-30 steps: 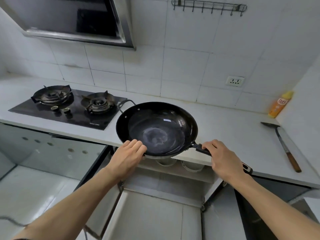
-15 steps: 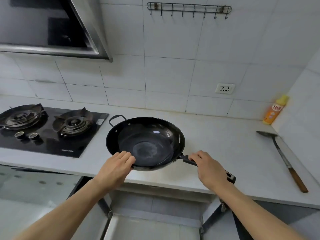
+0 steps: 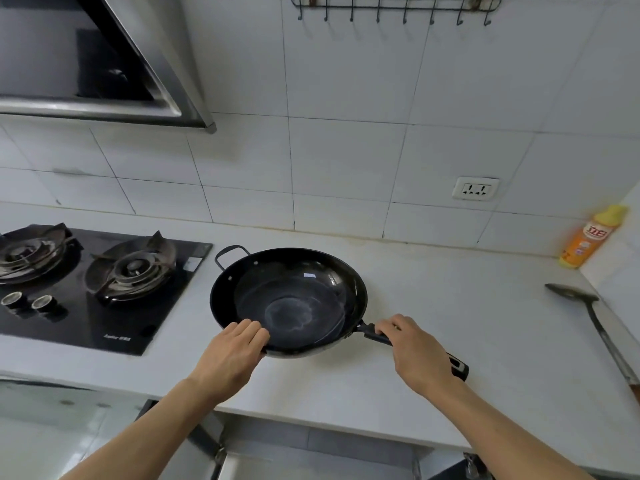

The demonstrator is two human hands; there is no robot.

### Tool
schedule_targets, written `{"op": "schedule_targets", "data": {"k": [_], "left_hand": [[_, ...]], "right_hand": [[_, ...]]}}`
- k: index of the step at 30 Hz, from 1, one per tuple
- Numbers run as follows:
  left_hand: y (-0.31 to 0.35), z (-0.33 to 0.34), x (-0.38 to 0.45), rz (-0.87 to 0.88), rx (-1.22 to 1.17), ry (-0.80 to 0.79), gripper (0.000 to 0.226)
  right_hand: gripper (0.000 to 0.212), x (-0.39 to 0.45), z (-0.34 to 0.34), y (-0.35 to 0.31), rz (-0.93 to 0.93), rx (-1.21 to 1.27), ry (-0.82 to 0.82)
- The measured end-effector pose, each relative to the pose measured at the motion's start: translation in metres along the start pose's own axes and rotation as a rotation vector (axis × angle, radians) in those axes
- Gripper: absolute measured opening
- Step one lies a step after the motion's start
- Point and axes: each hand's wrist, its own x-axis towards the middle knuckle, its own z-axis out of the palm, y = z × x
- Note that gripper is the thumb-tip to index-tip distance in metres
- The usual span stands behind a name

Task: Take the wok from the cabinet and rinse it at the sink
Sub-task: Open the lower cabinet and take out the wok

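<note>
The black wok (image 3: 289, 299) sits over the white countertop (image 3: 433, 306), just right of the stove. It has a small loop handle at its far left and a long black handle toward the near right. My right hand (image 3: 414, 348) is closed around the long handle. My left hand (image 3: 235, 351) grips the wok's near rim, fingers curled over the edge. The cabinet below (image 3: 311, 445) stands open, with its doors swung out. No sink is in view.
A black two-burner gas stove (image 3: 90, 285) lies at the left under a range hood (image 3: 86, 60). A metal spatula (image 3: 595, 327) lies at the right beside an orange bottle (image 3: 588, 237). A hook rail (image 3: 394, 5) and a wall socket (image 3: 475, 188) are on the tiled wall.
Both hands have carried the wok up from in front of the open cabinet and further in over the countertop. The view has risen, so less of the cabinet shows.
</note>
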Motion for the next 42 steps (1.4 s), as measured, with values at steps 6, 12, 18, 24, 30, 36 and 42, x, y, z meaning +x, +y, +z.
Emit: {"op": "schedule_targets", "data": {"k": [6,12,18,24,30,36,42], "left_hand": [[-0.018,0.014,0.017,-0.006,-0.03,-0.023,0.014],[-0.034,0.025,0.025,0.012,-0.047,-0.059,0.021],[-0.044,0.044,0.025,0.02,-0.036,-0.036,0.007],[-0.041,0.055,0.021,0.03,-0.038,-0.011,0.009],[-0.034,0.077,0.006,0.025,-0.024,-0.091,0.029],[-0.029,0.091,-0.002,0.005,0.011,-0.147,0.039],[-0.023,0.093,-0.007,-0.053,-0.002,-0.177,0.039]], "right_hand": [[0.052,0.028,0.009,-0.001,0.016,-0.006,-0.004],[0.055,0.044,0.024,-0.006,0.019,0.014,-0.027],[0.057,0.048,0.04,-0.007,0.006,0.016,-0.02],[0.059,0.048,0.054,-0.001,-0.01,0.05,-0.037],[0.059,0.038,0.077,0.001,0.01,0.089,-0.035],[0.06,0.029,0.094,0.001,0.04,0.129,-0.037],[0.057,0.025,0.096,-0.002,0.055,0.146,-0.027]]}}
